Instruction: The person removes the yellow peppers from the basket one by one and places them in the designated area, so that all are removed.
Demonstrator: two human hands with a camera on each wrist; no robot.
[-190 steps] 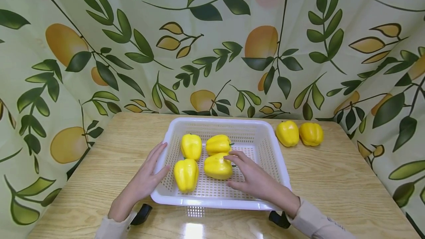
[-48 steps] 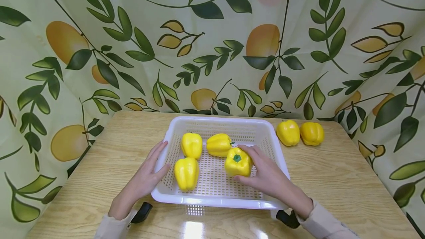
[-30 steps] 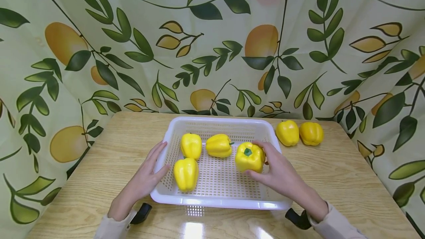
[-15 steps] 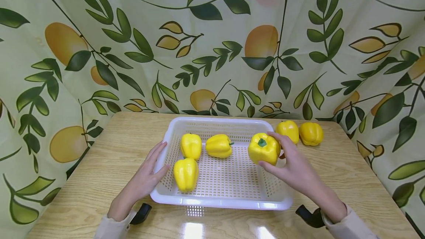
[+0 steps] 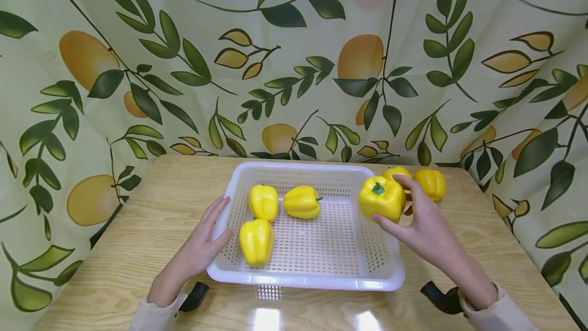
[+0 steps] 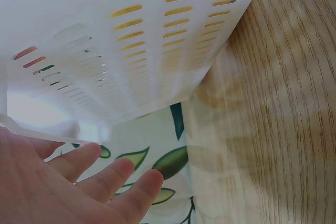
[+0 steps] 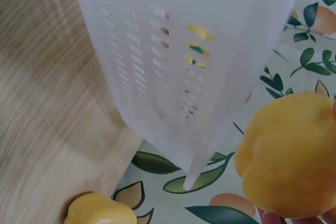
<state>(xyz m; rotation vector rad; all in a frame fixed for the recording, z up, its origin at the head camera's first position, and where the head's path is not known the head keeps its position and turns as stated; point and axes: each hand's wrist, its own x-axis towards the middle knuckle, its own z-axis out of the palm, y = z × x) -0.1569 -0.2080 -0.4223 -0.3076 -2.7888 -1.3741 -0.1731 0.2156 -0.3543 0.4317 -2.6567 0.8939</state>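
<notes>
My right hand grips a yellow bell pepper, its green stem facing me, above the right rim of the white plastic basket. In the right wrist view, this held bell pepper appears beside the basket's outer wall. My left hand rests on the basket's left rim with its fingers fairly straight. The left wrist view shows that hand against the rim from outside. Inside the basket are three more yellow bell peppers: one at back left, one at front left and one in the middle.
On the wooden table, two yellow bell peppers stand behind and right of the basket. The nearer bell pepper is partly hidden by the held one; the other bell pepper shows more fully. A leaf-patterned curtain hangs behind the table.
My right hand took hold of the front-middle bell pepper, turned its stem toward me, and lifted it rightward across the basket to above the right rim. My left hand stayed on the left rim.
</notes>
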